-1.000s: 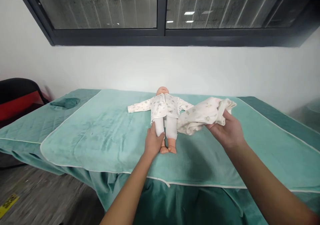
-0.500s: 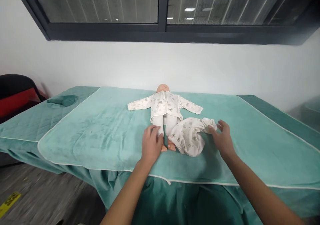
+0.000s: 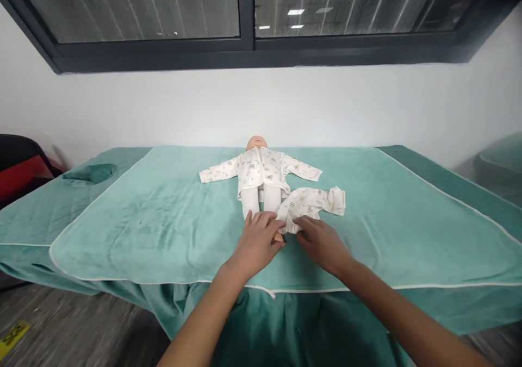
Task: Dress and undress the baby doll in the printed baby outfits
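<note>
A baby doll (image 3: 261, 170) in a white printed top lies on its back on a teal towel (image 3: 142, 220), head toward the wall. A small white printed garment (image 3: 313, 203) lies crumpled beside its right-hand leg. My left hand (image 3: 256, 240) covers the doll's feet, fingers curled over the lower legs. Close beside it, my right hand (image 3: 321, 242) has its fingers closed on the near end of the garment. The doll's feet are mostly hidden under my left hand.
The towel covers a teal bed (image 3: 448, 182) that stands against a white wall under a dark window. A folded teal cloth (image 3: 90, 172) lies at the bed's far left. A black and red chair (image 3: 20, 166) stands at the left.
My right hand lowered the garment from the air onto the towel beside the doll's legs, then slid in to its near end. My left hand moved down from the shins onto the feet.
</note>
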The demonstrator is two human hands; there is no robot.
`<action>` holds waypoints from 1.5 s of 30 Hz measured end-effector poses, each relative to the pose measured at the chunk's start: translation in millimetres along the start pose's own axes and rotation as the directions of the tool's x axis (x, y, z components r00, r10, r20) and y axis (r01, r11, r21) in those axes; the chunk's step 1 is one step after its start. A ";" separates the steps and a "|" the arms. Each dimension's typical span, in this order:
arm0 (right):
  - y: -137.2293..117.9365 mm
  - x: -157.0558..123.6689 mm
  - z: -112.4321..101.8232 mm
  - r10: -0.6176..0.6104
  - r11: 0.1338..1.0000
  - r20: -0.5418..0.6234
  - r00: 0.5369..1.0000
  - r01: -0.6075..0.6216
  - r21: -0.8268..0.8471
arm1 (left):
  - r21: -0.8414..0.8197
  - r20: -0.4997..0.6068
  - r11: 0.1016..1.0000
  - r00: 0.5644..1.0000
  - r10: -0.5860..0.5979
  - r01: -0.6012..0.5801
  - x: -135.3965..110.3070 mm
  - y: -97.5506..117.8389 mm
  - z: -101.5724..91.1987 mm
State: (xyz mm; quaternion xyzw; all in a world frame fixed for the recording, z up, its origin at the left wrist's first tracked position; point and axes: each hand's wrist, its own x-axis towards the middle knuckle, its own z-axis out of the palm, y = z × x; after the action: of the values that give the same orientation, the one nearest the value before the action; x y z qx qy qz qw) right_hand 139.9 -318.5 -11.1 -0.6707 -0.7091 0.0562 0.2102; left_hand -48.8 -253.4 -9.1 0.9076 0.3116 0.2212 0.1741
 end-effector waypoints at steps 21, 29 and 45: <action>-85.3 44.1 -146.4 -0.752 0.635 -0.102 0.651 0.673 -0.380 | -0.956 -0.227 0.282 0.823 -0.520 -0.085 39.5 77.3 -167.2; -94.7 51.2 -124.2 -0.783 0.521 0.086 0.616 0.724 -0.452 | -0.985 -0.090 0.173 0.826 -0.556 0.009 23.1 69.7 -170.8; -97.1 66.2 -117.1 -0.623 0.665 -0.040 0.781 0.556 0.498 | -0.625 -0.676 0.780 0.492 -0.548 0.011 8.4 26.4 -154.3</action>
State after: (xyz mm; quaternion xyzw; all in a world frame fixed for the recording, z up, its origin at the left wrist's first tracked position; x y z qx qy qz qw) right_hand 92.7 -286.8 144.7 -0.3245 -0.8626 0.2048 0.3296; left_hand -108.6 -240.1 135.1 0.5329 0.4296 0.6690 0.2897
